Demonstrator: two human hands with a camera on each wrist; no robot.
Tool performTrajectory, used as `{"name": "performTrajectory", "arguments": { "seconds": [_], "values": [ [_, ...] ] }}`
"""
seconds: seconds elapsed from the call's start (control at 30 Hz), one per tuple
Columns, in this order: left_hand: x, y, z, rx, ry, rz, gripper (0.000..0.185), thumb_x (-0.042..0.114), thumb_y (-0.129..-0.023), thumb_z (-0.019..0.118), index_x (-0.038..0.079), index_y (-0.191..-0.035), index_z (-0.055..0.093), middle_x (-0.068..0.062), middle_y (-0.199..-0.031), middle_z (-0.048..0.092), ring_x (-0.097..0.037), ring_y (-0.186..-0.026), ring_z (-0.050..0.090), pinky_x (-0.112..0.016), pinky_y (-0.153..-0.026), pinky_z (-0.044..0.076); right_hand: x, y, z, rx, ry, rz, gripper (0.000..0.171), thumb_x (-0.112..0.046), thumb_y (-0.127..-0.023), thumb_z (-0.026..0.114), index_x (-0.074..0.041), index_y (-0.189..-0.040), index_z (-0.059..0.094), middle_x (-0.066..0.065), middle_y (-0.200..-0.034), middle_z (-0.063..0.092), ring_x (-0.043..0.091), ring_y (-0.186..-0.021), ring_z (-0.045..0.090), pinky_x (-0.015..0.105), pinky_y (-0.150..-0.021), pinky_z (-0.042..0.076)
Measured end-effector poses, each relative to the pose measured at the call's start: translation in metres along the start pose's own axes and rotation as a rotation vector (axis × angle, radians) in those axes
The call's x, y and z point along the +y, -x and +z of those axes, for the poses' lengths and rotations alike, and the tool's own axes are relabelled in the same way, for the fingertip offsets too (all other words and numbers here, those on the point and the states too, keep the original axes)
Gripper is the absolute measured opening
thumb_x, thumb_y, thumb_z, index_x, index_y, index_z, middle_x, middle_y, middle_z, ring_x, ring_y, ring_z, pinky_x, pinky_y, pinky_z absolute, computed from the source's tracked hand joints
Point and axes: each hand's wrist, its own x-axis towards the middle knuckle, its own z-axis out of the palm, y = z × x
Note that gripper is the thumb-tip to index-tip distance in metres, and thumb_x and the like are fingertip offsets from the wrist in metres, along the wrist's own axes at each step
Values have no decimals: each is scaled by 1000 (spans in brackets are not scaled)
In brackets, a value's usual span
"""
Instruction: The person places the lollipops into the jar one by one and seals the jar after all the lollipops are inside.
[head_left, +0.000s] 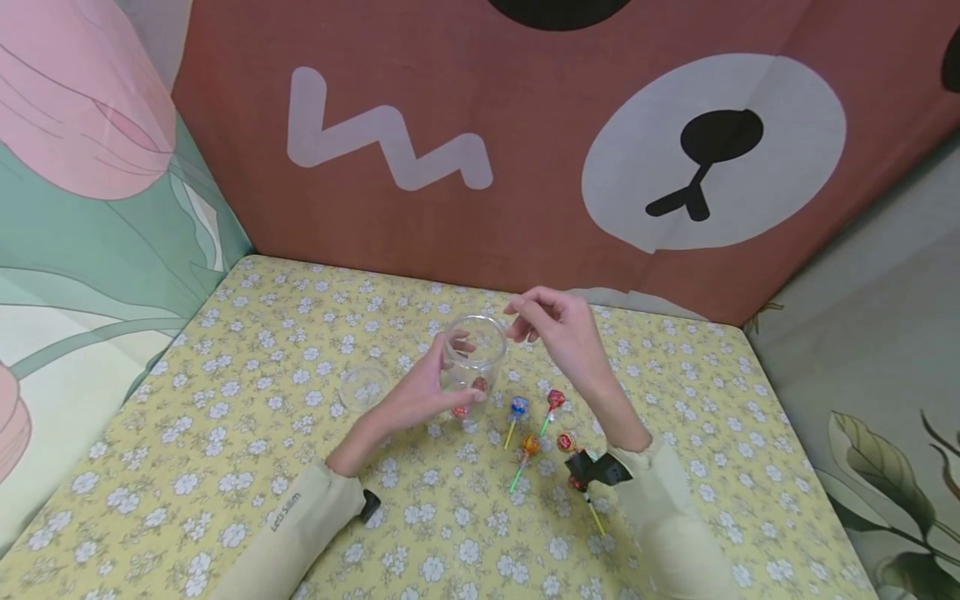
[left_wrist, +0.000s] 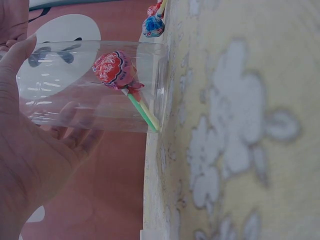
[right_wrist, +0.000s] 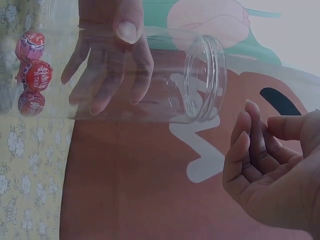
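Note:
Upright on the cloth stands a clear open-mouthed jar (head_left: 474, 354); several wrapped lollipops (right_wrist: 38, 76) lie at its bottom. My left hand (head_left: 427, 379) grips its side, thumb on the near face and fingers round behind. In the left wrist view, a red and pink lollipop (left_wrist: 115, 69) with a green stick shows through the wall. Just right of the jar's mouth, my right hand (head_left: 558, 329) hovers with loosely bent fingers (right_wrist: 235, 162) and nothing between them. A blue lollipop (head_left: 519, 406), a red one (head_left: 556, 399) and an orange one (head_left: 530, 444) lie below it.
A clear round lid (head_left: 365, 387) lies left of the jar. Near the right wrist are another red lollipop (head_left: 566, 441) and one with a yellow stick (head_left: 595, 512), partly hidden by a black strap (head_left: 597, 468). The bear-patterned backdrop (head_left: 375, 225) rises behind the flowered tablecloth (head_left: 247, 467).

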Motion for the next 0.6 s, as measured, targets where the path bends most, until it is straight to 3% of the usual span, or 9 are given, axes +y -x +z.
{"name": "performTrajectory", "arguments": {
  "seconds": [0.1, 0.37, 0.6],
  "values": [
    [0, 0, 0, 2, -4, -2, 90, 28, -90, 82, 20, -159, 26, -5, -148, 50, -32, -131, 48, -57, -107, 41, 1, 0, -1, 2, 4, 1, 27, -22, -106, 61, -1, -96, 75, 11, -74, 71, 41, -75, 67, 28, -66, 55],
    [-1, 0, 0, 0, 1, -6, 85, 27, -90, 81, 19, -156, 29, -8, -149, 50, -32, -131, 48, -58, -107, 41, 2, 0, -3, 0, 13, -3, 27, -20, -106, 60, 0, -95, 75, 11, -73, 70, 28, -70, 68, 28, -65, 54],
    [-1, -1, 0, 2, -5, -3, 87, 27, -89, 82, 19, -157, 28, -10, -149, 50, -32, -131, 48, -58, -108, 40, 5, 2, -6, 6, 43, 16, 28, -22, -107, 60, 0, -97, 76, 10, -74, 70, 29, -71, 67, 28, -65, 55]
  ]
}}
